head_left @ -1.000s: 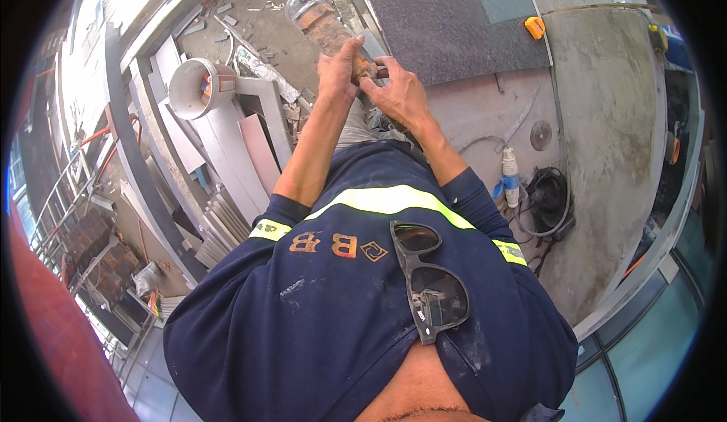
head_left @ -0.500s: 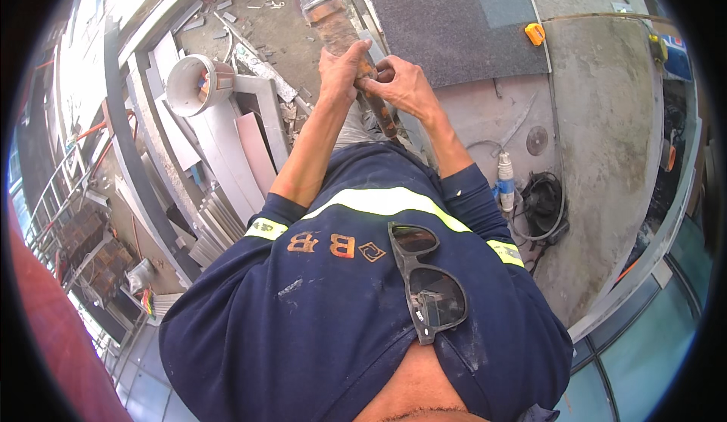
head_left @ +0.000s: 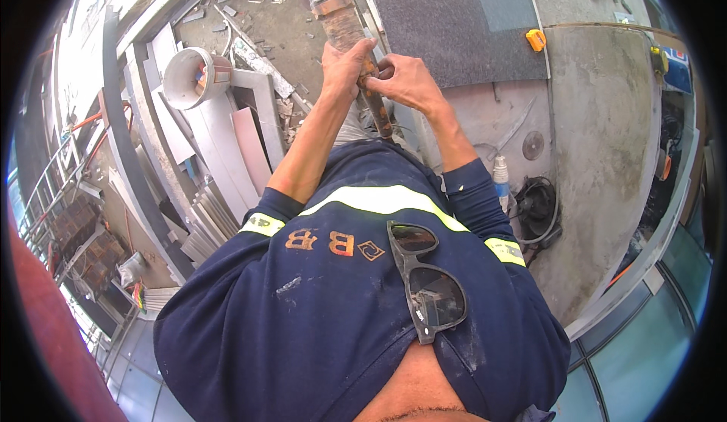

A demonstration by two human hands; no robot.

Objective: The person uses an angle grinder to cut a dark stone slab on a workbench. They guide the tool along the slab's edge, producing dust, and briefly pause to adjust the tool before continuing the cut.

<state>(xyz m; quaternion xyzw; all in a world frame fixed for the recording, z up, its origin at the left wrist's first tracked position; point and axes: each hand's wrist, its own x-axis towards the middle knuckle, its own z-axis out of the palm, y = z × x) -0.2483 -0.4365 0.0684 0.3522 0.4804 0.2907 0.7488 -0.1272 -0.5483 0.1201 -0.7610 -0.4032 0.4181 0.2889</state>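
Observation:
An angle grinder [head_left: 339,27] with a worn, orange-brown body points away from me, its metal head and disc at the far end. My left hand [head_left: 345,68] is wrapped round the middle of its body, thumb on top. My right hand [head_left: 409,83] is closed at the right side of the grinder, just behind the left, with thumb and forefinger pinched against the body. What lies under those fingertips is hidden. The rear of the grinder slants back toward my waist.
A dark grey sheet [head_left: 432,24] carries a yellow tape measure [head_left: 536,40] at its right edge. Nearer lie a loose round disc [head_left: 533,146], a blue-and-white plug connector [head_left: 501,178] and a coiled black cable [head_left: 536,204]. At left, a white bucket [head_left: 180,81] stands among leaning panels and offcuts.
The grinder's head has shifted very slightly to the right in the picture. Both hands keep their places on it, and the whole view has moved a little.

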